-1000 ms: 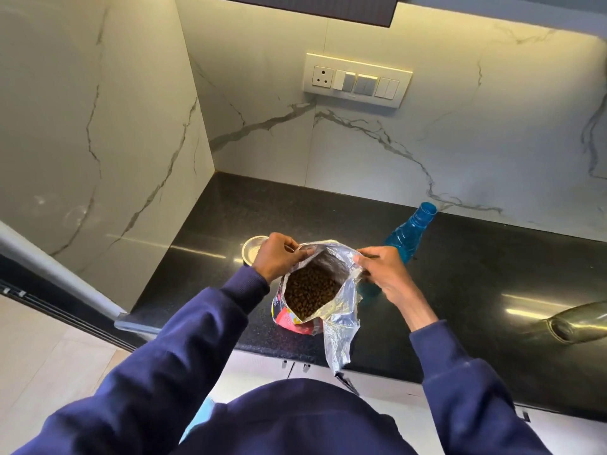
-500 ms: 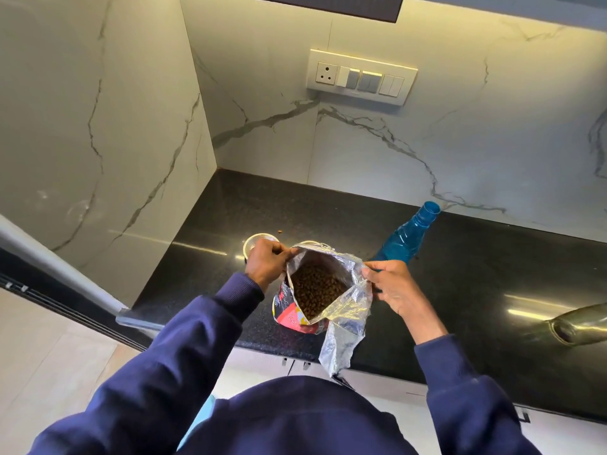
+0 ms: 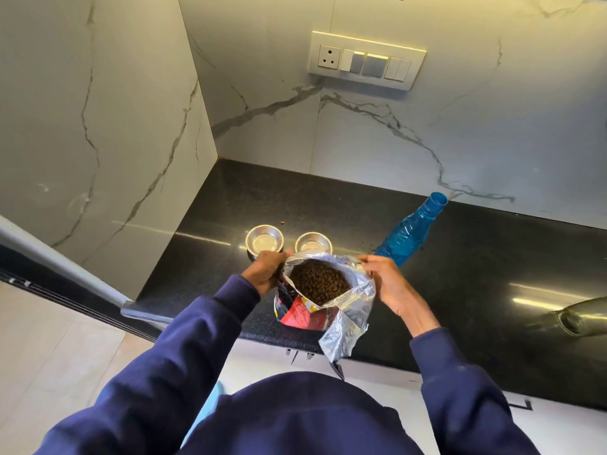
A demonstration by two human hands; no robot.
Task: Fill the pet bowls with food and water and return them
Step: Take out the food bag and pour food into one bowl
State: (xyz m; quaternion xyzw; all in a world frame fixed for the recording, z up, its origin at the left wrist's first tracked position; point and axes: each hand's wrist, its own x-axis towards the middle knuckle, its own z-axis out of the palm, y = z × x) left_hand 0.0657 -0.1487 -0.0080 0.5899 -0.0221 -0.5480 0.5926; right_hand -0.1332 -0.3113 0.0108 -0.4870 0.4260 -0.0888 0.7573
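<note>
At the near edge of the black countertop (image 3: 460, 274) we see a foil-lined food bag (image 3: 315, 310) held upright with its mouth spread open. Our left hand (image 3: 267, 270) pinches the bag's left rim, and our right hand (image 3: 386, 284) pinches the right rim; both are closed on the foil, fingers narrow. Brown kibble (image 3: 320, 282) fills the bag nearly to the mouth.

Just beyond the bag stand two steel bowls side by side — the left bowl (image 3: 264, 243) and the right bowl (image 3: 313, 243) — with the bag's far lip almost over the right one. The coming pour, we judge, turns on this relation: the bowls lie directly ahead of the grip, so the bag's upright long axis must tip forward, away from the body. The left hand sits nearest the left bowl, the right bowl lying between the two hands. Neither bowl shows kibble; whether either holds water we cannot tell.

A blue plastic bottle (image 3: 409, 231), ribbed, translucent and uncapped, stands to the right of the bowls. The counter is polished and speckled; the wall behind is veined white marble. The bag is crinkled silver foil inside and printed red outside — limp stuff that may fold at the lip and spill unevenly. One stray kibble (image 3: 281, 222) lies behind the left bowl.
</note>
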